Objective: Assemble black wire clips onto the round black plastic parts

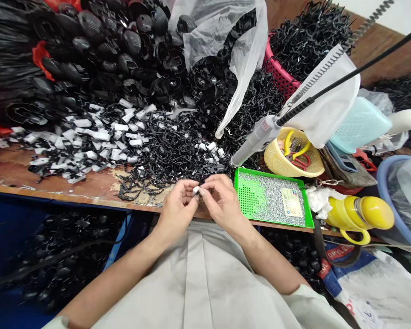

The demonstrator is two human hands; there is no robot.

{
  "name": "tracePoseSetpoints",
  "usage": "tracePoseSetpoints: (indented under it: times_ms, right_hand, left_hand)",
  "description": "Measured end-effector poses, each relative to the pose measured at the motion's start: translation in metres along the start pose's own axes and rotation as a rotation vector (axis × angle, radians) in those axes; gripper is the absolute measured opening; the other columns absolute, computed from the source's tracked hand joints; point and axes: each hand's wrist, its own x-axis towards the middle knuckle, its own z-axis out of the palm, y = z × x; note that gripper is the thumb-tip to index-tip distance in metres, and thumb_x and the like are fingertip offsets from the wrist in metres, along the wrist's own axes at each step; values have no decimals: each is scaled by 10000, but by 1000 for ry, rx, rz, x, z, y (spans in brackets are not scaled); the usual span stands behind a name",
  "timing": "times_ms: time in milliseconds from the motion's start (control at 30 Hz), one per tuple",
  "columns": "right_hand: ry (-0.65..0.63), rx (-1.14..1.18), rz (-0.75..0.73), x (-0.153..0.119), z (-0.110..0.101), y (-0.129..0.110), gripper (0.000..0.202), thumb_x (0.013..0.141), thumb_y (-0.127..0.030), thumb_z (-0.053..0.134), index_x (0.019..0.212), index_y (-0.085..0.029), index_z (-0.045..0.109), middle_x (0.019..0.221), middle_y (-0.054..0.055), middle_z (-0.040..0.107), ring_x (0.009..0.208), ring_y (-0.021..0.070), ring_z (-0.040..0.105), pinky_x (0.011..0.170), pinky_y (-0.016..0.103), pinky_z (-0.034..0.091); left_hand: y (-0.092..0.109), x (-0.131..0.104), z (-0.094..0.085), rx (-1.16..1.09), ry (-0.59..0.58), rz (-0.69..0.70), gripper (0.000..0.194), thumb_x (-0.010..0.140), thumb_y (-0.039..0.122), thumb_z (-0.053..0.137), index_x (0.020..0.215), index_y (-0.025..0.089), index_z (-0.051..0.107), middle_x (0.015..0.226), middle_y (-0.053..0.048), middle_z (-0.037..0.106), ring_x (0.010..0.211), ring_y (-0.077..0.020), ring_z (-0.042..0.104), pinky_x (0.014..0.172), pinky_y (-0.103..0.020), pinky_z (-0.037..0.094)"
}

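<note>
Close together at the front edge of the wooden bench (71, 194), my two hands meet around a small white piece (196, 190). My left hand (180, 205) pinches it from the left, with thumb and fingertips. From the right, my right hand (222, 201) has its thumb and index finger closed on the same piece, where a dark part shows. Behind the hands lie a heap of thin black parts (171, 141) and a pile of white pieces with black bits (99, 135). A green tray (248, 198) of small metal pins sits right of my right hand.
A grey electric screwdriver (255, 139) hangs behind the tray. Farther right are a yellow basket (277, 160) with pliers and a yellow bottle (359, 212). Black housings (133, 41) are heaped behind; a blue bin (7, 256) of black parts stands below left.
</note>
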Motion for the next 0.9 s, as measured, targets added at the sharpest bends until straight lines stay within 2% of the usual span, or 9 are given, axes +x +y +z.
tracePoseSetpoints:
  times_ms: [67, 233, 400, 533, 633, 700, 800, 900]
  right_hand:
    - [-27, -76, 25, -2, 3, 0, 52, 878, -221, 590, 857, -205, 635, 921, 50, 633, 904, 192, 581, 838, 361, 462]
    - [-118, -136, 86, -5, 3, -2, 74, 885, -217, 555, 813, -203, 567, 860, 25, 601, 857, 181, 548, 813, 342, 426]
    - [-91, -48, 141, -7, 2, 0, 90, 893, -210, 523, 806, -207, 546, 851, 20, 584, 832, 170, 541, 788, 322, 425]
    - [-21, 97, 200, -9, 5, 2, 97, 910, -217, 506, 822, -209, 548, 847, 15, 576, 798, 155, 541, 742, 303, 437]
    - [-24, 118, 164, -9, 3, 2, 88, 909, -206, 525, 833, -207, 569, 875, 23, 584, 846, 158, 555, 792, 313, 449]
    - [-75, 131, 117, -7, -3, 2, 40, 895, -204, 569, 877, -208, 605, 921, 32, 594, 888, 160, 568, 825, 316, 457]
    - [-235, 167, 60, 0, -18, 3, 90, 879, -210, 622, 957, -221, 664, 961, 36, 625, 921, 161, 590, 842, 310, 468]
    - [-357, 163, 57, 7, -31, 2, 101, 895, -201, 609, 937, -233, 695, 880, 17, 660, 848, 148, 609, 795, 290, 476]
  left_hand:
    - [-3, 0, -5, 82, 57, 20, 279, 839, 199, 611, 1118, 212, 589, 1024, -48, 678, 886, -159, 671, 773, -289, 557]
    - [-6, -5, -13, 328, 71, 110, 282, 854, 199, 594, 1132, 218, 632, 1035, -52, 690, 842, -159, 681, 803, -317, 558]
    - [6, -9, -8, 431, 106, 259, 235, 855, 211, 600, 1085, 202, 651, 1006, -51, 678, 834, -155, 665, 752, -290, 564]
    - [9, -9, -6, 286, 63, 151, 264, 841, 246, 633, 1100, 196, 639, 982, -49, 684, 752, -139, 669, 694, -275, 575]
    - [8, -7, -8, 220, 14, 61, 282, 836, 254, 637, 1113, 200, 633, 989, -52, 697, 748, -145, 675, 689, -278, 574]
    - [9, -5, -10, 203, -38, 18, 278, 842, 250, 622, 1116, 206, 632, 990, -50, 700, 760, -148, 673, 701, -281, 566]
    - [12, -1, -11, 89, -172, -57, 256, 849, 227, 592, 1100, 199, 634, 992, -50, 700, 821, -157, 671, 738, -282, 552]
    - [17, 3, -10, -28, -280, -121, 246, 838, 207, 583, 1078, 184, 633, 950, -47, 697, 819, -156, 655, 720, -270, 535]
